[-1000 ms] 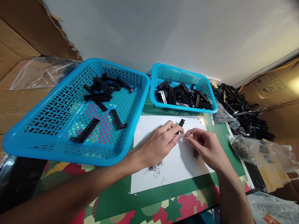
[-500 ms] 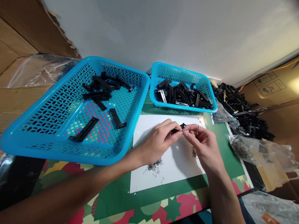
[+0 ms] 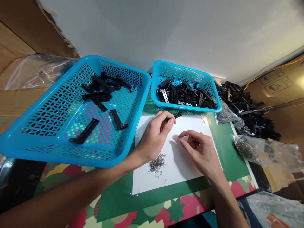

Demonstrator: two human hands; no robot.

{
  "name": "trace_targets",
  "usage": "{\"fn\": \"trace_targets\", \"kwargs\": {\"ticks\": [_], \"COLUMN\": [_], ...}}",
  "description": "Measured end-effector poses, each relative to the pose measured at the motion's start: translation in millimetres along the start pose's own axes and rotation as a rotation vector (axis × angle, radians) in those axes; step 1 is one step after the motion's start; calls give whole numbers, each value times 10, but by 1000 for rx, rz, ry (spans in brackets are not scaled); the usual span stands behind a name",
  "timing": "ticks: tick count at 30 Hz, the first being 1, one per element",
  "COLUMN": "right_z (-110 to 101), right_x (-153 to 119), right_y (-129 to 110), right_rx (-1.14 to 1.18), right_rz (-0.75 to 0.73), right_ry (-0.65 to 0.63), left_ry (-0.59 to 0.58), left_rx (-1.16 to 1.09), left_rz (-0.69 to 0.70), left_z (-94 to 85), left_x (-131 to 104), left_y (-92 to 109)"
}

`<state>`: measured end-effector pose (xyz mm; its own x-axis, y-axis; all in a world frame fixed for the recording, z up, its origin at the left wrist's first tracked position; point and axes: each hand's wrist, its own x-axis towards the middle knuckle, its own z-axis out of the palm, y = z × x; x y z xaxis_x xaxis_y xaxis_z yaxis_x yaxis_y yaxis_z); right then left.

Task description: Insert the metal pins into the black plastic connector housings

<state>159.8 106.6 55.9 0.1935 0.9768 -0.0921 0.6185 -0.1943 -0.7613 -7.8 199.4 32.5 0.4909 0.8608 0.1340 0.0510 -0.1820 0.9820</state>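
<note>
White sheet (image 3: 175,172); black part (image 3: 178,114) in left hand (image 3: 155,133), lengthwise toward far right.

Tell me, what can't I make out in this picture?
Head view:
Black part: one end hidden by the left hand.
Right hand: anything between its fingertips is too small to tell.
Bent wires: too small and heaped to count.
Clear bag, lower right: cut off by the edge.

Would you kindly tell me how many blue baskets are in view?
2: the larger blue basket at the left, and the smaller blue basket right of it, beyond the white sheet. No others show.
</note>
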Motion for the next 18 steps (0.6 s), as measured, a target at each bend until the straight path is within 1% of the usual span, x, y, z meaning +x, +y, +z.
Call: {"fn": "trace_targets", "kwargs": {"ticks": [3,7,10,14,16,17,18], "right_z": [91,177,187,125,72,47,25], "right_x": [34,67,90,87,61,45,29], "right_y": [-26,-53,-73,-107,-105,-97,-84], "right_rx": [-18,-46,-51,-22,77,143,214], "right_rz": [-22,-47,-46,-31,-21,-20,-19], "right_ry": [-54,-101,-146,-206,-191,-142,-64], "left_ry": [11,-3,-17,-23,-48,-69,-94], "left_rx": [-11,15,22,37,48,49,45], "left_rz": [-18,-4,2,0,1,4,9], "left_z": [-2,6,11,7,-1,-6,-12], "left_x": [3,2,-5,-14,-18,-21,-24], "left_y": [-19,-22,-22,-11,5,16,27]}}
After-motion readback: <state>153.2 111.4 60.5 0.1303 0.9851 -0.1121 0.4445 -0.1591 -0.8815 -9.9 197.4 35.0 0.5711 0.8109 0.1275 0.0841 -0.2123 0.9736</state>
